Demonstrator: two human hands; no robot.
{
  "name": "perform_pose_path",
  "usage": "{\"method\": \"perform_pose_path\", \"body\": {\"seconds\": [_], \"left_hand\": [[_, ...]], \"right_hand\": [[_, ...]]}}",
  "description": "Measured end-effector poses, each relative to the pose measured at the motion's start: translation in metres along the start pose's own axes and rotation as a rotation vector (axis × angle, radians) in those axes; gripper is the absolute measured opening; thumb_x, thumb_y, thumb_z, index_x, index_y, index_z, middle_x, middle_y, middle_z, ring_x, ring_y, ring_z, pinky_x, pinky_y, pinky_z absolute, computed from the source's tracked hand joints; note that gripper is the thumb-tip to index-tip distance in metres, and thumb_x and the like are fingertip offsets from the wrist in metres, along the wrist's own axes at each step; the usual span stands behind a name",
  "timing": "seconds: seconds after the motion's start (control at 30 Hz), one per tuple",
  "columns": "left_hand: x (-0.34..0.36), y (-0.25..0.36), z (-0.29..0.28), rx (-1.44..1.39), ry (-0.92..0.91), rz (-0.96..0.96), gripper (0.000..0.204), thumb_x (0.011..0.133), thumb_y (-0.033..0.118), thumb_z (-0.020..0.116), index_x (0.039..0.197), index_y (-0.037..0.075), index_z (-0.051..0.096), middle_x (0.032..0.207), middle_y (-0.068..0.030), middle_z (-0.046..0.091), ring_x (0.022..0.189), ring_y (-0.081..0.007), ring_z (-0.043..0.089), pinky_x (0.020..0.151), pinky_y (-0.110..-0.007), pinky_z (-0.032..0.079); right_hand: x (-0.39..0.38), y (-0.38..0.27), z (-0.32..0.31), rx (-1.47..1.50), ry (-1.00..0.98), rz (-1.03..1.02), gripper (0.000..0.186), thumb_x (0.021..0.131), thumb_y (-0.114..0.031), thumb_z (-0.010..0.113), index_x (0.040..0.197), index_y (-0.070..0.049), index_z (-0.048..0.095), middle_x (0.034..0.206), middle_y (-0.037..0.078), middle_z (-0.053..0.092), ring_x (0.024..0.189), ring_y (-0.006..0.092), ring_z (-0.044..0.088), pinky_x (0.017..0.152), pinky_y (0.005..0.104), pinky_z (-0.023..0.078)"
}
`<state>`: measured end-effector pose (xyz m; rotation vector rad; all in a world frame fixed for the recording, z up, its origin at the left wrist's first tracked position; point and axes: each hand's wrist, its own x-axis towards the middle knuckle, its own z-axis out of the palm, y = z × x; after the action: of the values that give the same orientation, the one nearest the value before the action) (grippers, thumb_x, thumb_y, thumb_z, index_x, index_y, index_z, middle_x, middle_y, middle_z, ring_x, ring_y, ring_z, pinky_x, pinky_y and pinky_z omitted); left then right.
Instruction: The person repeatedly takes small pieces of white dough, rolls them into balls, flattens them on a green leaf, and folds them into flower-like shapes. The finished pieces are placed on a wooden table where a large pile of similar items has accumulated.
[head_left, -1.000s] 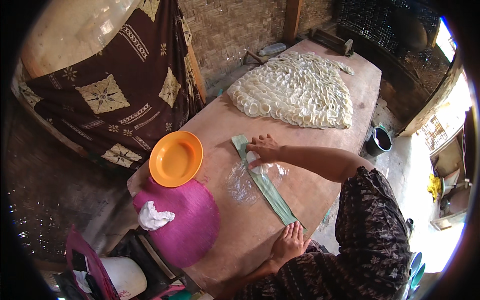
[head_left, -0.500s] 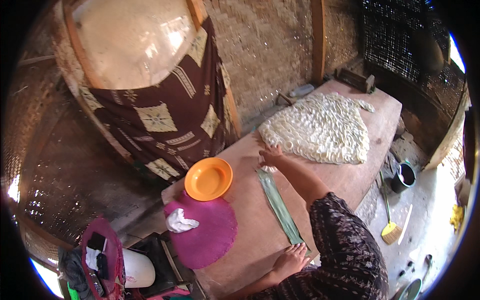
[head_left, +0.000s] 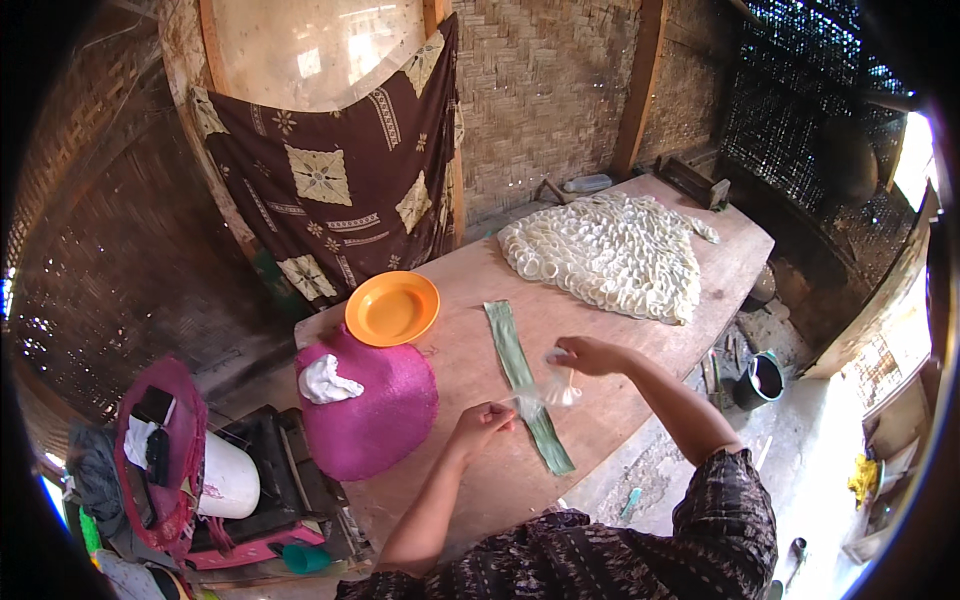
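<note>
A long, flat green leaf strip lies across the wooden table. Over its middle, a see-through, pale, plastic-like piece stretches between my hands, blurred by motion, with whitish bits at its right end. My left hand pinches its left end, left of the strip. On the other side, my right hand is closed with fingertips together on a whitish part of it; its exact form is unclear. Beyond my right hand, many pale, ring-shaped pieces cover the table in a broad spread.
An orange basin stands at the table's left edge. Beside it lies a round magenta mat with a crumpled white cloth on top. At lower left is a white bucket. A black bucket stands on the floor at right.
My right hand has drawn back from the strip's far end. My left hand has lifted off its near end. Both now hold the see-through piece above the strip. The view has shifted.
</note>
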<state>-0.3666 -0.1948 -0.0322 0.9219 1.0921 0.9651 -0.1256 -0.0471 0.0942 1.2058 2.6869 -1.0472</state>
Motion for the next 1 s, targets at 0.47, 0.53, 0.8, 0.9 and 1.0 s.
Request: {"method": "perform_pose_path", "body": {"seconds": [0.47,0.53,0.8,0.9,1.0], "left_hand": [[-0.060,0.025,0.029,0.220,0.070,0.444,0.079,0.089,0.022,0.070,0.149,0.009,0.021,0.144,-0.0168,0.043,0.130,-0.0277,0.046,0.110,-0.039,0.035],[-0.061,0.019,0.035,0.024,0.067,0.371,0.072,0.092,0.029,0.066,0.147,0.006,0.025,0.141,-0.0186,0.046,0.129,-0.0264,0.047,0.109,-0.038,0.036],[-0.090,0.008,0.040,-0.776,-0.124,0.056,0.073,0.096,0.063,0.038,0.116,-0.004,0.058,0.120,-0.0169,0.062,0.108,-0.0235,0.061,0.106,-0.038,0.040],[-0.099,0.009,0.033,-0.950,-0.028,0.002,0.073,0.096,0.063,0.038,0.116,-0.004,0.059,0.117,-0.0151,0.065,0.109,-0.0233,0.061,0.106,-0.039,0.040],[-0.103,0.006,0.028,-0.726,0.157,0.011,0.066,0.097,0.058,0.042,0.115,-0.002,0.061,0.115,-0.0137,0.066,0.109,-0.0223,0.061,0.107,-0.040,0.039]], "right_hand": [[-0.043,-0.071,0.026,0.408,0.481,-0.292,0.029,0.095,-0.028,0.062,0.105,-0.002,0.064,0.088,0.008,0.065,0.079,0.0155,0.056,0.073,0.0309,0.046],[-0.041,-0.082,0.024,0.361,0.490,-0.343,0.028,0.095,-0.027,0.063,0.103,-0.001,0.065,0.087,0.007,0.065,0.078,0.0138,0.055,0.071,0.0300,0.045],[-0.029,-0.100,0.054,0.441,0.326,-0.162,0.041,0.093,-0.038,0.064,0.101,0.002,0.064,0.075,0.009,0.060,0.070,0.0150,0.052,0.066,0.0333,0.044],[-0.032,-0.100,0.075,0.240,0.084,-0.111,0.041,0.092,-0.041,0.064,0.102,-0.001,0.065,0.075,0.012,0.061,0.073,0.0187,0.056,0.069,0.0366,0.046],[-0.037,-0.102,0.089,0.188,0.021,-0.183,0.040,0.092,-0.040,0.064,0.104,-0.002,0.065,0.083,0.016,0.064,0.077,0.0226,0.059,0.073,0.0367,0.047]]}}
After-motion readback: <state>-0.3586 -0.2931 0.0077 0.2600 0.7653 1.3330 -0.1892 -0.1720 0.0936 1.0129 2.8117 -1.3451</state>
